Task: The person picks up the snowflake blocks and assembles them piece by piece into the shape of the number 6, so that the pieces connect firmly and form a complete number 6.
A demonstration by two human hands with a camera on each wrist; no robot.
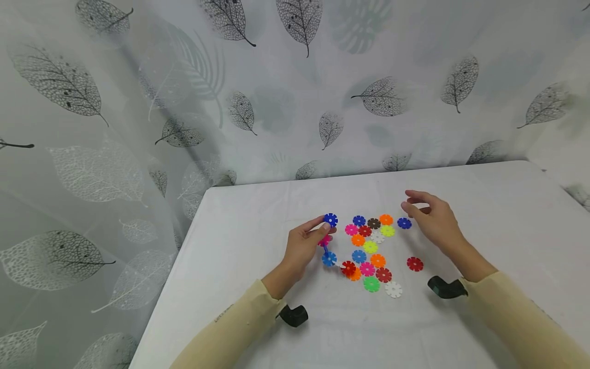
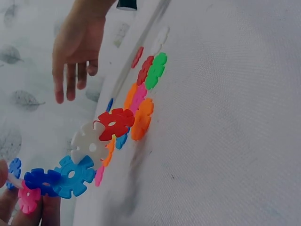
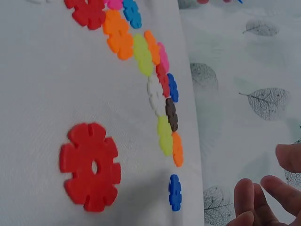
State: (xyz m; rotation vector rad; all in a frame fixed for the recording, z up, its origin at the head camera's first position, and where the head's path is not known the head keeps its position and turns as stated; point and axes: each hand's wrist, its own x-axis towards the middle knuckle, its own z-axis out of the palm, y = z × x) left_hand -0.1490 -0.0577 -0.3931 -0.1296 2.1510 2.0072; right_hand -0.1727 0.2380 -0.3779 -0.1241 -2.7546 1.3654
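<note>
My left hand [image 1: 301, 246] pinches one end of a chain of joined plastic snowflake discs, with a dark blue disc [image 1: 330, 220] at its fingertips. Down from there the chain runs through a pink disc [image 2: 29, 199], a dark blue one [image 2: 42, 181], a light blue disc [image 2: 74, 175] and a white disc [image 2: 89, 147] to a red disc [image 2: 114, 123] at the far end. That red end overlaps an orange disc [image 1: 354, 274] in the head view. Held above the table on the right, my right hand [image 1: 433, 218] has loosely bent fingers and nothing in them. Nearest to it lies a blue disc [image 1: 404, 223].
Several loose discs in mixed colours lie flat between the hands, among them a green disc [image 1: 371, 284] and a white disc [image 1: 394, 289]. A lone red disc [image 1: 415, 264] sits to their right. The white-covered table [image 1: 249, 215] meets a leaf-patterned curtain [image 1: 276, 102] behind.
</note>
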